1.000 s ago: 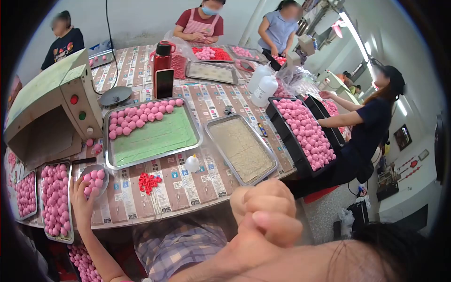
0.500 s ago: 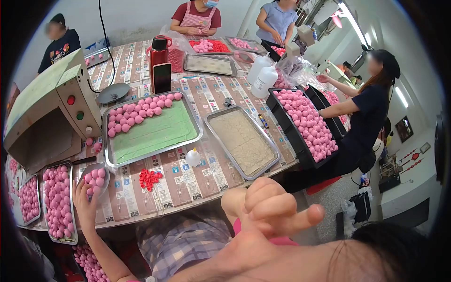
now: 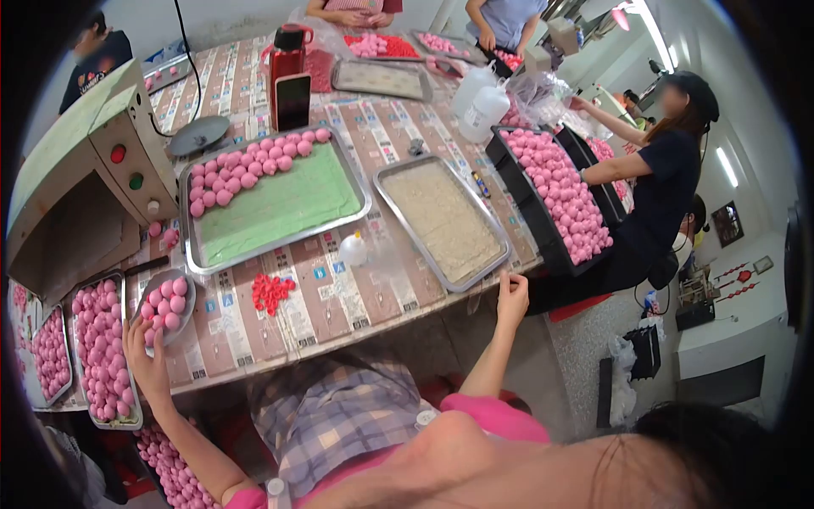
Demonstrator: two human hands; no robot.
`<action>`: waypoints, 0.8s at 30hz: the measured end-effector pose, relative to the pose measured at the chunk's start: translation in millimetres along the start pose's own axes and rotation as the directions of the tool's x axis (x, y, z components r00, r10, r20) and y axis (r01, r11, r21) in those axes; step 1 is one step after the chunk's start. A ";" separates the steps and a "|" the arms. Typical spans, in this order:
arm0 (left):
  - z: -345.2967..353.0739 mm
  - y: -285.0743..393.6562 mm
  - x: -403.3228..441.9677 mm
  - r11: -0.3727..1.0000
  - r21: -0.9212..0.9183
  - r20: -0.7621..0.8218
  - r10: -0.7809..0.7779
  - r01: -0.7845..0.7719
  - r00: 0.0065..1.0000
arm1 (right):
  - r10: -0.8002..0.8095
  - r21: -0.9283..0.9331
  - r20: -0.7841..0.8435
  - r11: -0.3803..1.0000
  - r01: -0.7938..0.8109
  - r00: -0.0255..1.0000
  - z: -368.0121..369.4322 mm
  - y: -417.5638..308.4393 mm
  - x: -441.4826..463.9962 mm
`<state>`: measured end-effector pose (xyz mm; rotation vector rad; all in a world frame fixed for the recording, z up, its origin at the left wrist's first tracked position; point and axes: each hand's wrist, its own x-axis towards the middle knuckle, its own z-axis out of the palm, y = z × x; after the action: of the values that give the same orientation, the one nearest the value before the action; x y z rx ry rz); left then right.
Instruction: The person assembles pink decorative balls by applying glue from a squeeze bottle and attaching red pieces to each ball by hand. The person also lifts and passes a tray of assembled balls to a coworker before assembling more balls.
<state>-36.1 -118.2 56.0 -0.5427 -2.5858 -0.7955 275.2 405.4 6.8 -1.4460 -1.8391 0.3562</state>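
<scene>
Pink balls (image 3: 103, 343), tabletop (image 3: 326, 312): one lot in a long tray (image 3: 129, 422) at left. Left hand (image 3: 149, 365), thumb and fingertips apart at the bowl's near rim; firmness of hold cannot be told. Bowl (image 3: 191, 307), further balls. Large tray (image 3: 186, 237), green sheet (image 3: 284, 208) partly covered by balls. Red pieces (image 3: 273, 293), piled. Bottle (image 3: 353, 249). Tan slab (image 3: 443, 222), trayed. Right hand (image 3: 511, 293), just beside, fingers bent; whether gripping, cannot tell. Black crate (image 3: 526, 204), ball-filled.

One head-worn view faces forward and downward. The apron (image 3: 339, 416) is close, toward seven o'clock; the table (image 3: 339, 310) lies farther, toward ten.
</scene>
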 end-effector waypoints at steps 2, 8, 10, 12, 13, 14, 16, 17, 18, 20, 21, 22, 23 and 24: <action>-0.3 7.6 2.4 1.000 -0.002 -0.002 0.008 -0.008 1.000 | 0.140 0.206 0.227 0.960 -0.188 0.964 3.9 -1.5 -0.2; -5.5 21.6 1.8 0.999 -0.023 -0.046 0.033 -0.034 0.998 | 0.233 0.421 0.437 0.801 -0.426 0.869 23.7 -13.0 -3.4; -8.4 19.2 -2.3 1.000 -0.001 -0.073 0.019 -0.019 0.997 | 0.179 0.424 0.426 0.827 -0.370 0.887 29.1 -6.0 -2.6; -8.5 7.8 -11.2 1.000 0.025 -0.136 -0.006 0.009 0.991 | 0.199 0.463 0.470 0.774 -0.432 0.860 30.7 -7.1 -2.8; -8.4 0.2 -16.6 0.999 0.036 -0.184 -0.018 0.025 0.983 | 0.218 0.410 0.418 0.821 -0.397 0.882 39.0 -0.7 -2.2; -12.9 4.7 -20.5 0.996 -0.003 -0.215 -0.086 0.087 0.973 | 0.208 0.407 0.430 0.824 -0.395 0.878 41.5 -1.8 -0.6; -18.5 -1.0 -31.2 0.989 0.018 -0.294 -0.133 0.145 0.946 | 0.146 0.609 0.392 0.699 -0.375 0.908 39.2 -19.6 -6.5; -23.4 -2.9 -36.1 0.985 -0.037 -0.338 -0.172 0.169 0.925 | 0.155 0.557 0.390 0.745 -0.366 0.908 39.6 -15.3 0.5; -28.8 -6.0 -41.0 0.981 -0.030 -0.402 -0.190 0.194 0.896 | 0.107 0.592 0.428 0.717 -0.368 0.897 37.6 -13.9 7.3; -41.9 -14.8 -53.3 0.963 -0.039 -0.504 -0.249 0.266 0.827 | 0.057 0.795 0.296 0.539 -0.279 0.954 52.8 -2.0 12.7; -47.0 -20.4 -60.0 0.948 -0.056 -0.544 -0.292 0.313 0.787 | 0.087 0.766 0.217 0.602 -0.225 0.972 59.7 12.0 23.7; -49.7 -28.3 -67.5 0.919 -0.187 -0.596 -0.387 0.346 0.704 | 0.135 0.693 0.295 0.651 -0.309 0.946 47.0 2.3 24.5; -55.0 -34.6 -76.0 0.902 -0.191 -0.635 -0.415 0.388 0.652 | 0.161 0.796 0.217 0.541 -0.270 0.963 41.3 -19.8 15.7; -59.1 -41.9 -83.9 0.891 -0.241 -0.668 -0.439 0.384 0.601 | 0.183 0.769 0.195 0.581 -0.267 0.963 36.4 -18.5 17.7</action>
<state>30.3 -206.2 44.1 0.3481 -1.9390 -0.9985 235.2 424.1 0.7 -1.0026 -1.2485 1.2278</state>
